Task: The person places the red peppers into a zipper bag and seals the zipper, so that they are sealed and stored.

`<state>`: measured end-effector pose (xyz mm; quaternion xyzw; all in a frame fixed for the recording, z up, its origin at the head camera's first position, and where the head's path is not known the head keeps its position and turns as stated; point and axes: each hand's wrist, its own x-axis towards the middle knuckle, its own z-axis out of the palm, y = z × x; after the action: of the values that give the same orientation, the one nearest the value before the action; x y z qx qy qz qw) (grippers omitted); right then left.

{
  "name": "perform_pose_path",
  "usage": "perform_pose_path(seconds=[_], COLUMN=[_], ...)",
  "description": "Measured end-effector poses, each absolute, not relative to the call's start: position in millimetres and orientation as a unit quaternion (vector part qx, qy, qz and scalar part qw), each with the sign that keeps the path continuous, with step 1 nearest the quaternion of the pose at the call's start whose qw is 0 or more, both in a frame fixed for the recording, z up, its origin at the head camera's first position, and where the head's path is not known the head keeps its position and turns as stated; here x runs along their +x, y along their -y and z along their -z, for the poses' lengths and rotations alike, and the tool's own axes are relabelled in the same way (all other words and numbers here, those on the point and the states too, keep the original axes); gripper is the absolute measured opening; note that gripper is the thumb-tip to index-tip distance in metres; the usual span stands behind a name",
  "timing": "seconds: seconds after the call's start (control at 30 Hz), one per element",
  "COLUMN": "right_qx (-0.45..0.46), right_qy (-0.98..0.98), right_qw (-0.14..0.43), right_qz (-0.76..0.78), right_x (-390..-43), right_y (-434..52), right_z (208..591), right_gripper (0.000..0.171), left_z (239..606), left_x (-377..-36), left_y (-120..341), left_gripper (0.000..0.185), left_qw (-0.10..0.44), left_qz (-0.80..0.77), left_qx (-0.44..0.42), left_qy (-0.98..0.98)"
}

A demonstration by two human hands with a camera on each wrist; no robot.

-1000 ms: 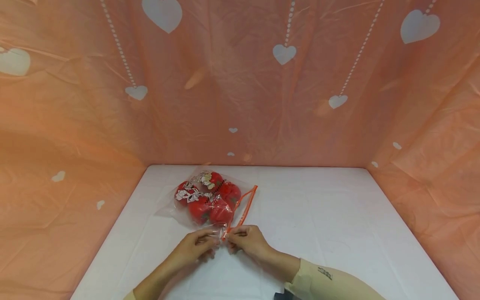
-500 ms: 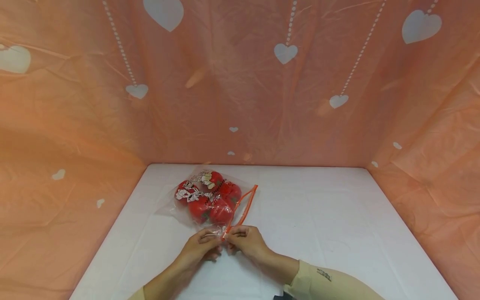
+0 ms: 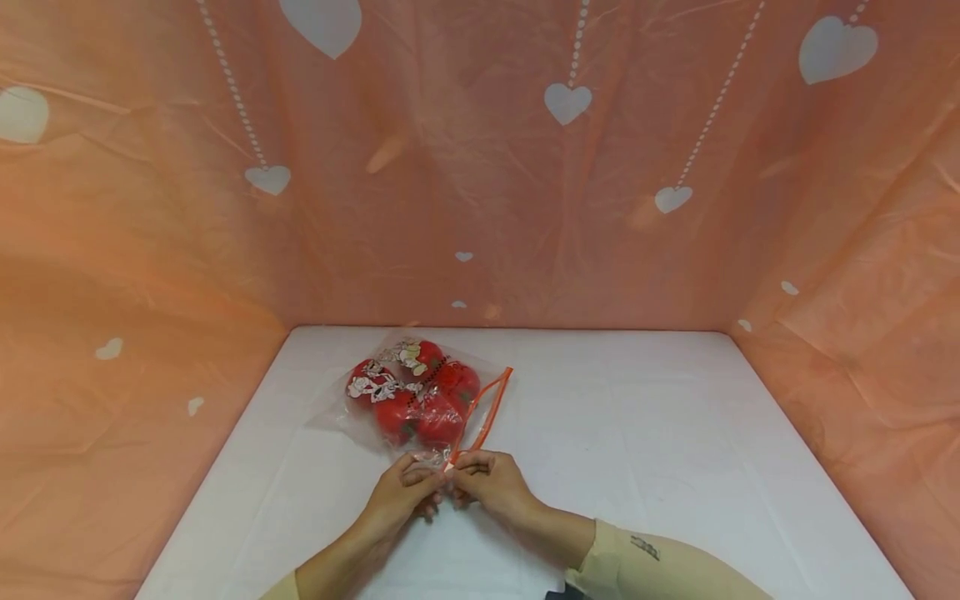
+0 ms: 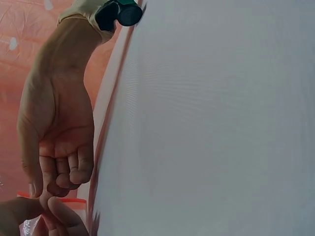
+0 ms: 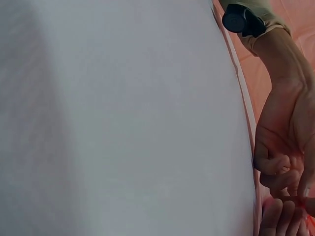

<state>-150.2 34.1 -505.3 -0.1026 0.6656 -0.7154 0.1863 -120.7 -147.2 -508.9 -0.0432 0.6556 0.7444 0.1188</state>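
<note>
Together both hands (image 3: 442,483) pinching orange zip (image 3: 480,417), clear bag (image 3: 408,396), red tomatoes inside

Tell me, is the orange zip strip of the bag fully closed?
No, the zip strip gapes open above the two hands pinching its near end.

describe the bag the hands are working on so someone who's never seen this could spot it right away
On the white table walled in by orange heart-print sheeting, look left of centre, just beyond the two hands. The clear plastic bag lies there, its near end pinched by the left hand and right hand. It holds several red round things and has an orange zip strip along its mouth.
</note>
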Motion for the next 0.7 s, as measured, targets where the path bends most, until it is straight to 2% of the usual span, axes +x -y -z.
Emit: perform_pose_path(seconds=[0.37,0.7], right_qx=[-0.109,-0.103], right_qy=[-0.660,-0.672], right_qw=[0.193,0.184], right_qz=[0.718,0.710], right_x=[-151.1,-153.7], right_y=[-32.6,-32.3], right_z=[507.1,509.9], right_gripper=[0.023,0.019], left_z=[508.7,508.2], left_x=[-121.1,-119.8], left_y=[142.4,137.4], left_gripper=[0.026,0.028], left_qw=[0.089,0.074], left_qz=[-0.733,-0.737], left_qx=[-0.063,-0.069], left_qy=[-0.671,-0.669])
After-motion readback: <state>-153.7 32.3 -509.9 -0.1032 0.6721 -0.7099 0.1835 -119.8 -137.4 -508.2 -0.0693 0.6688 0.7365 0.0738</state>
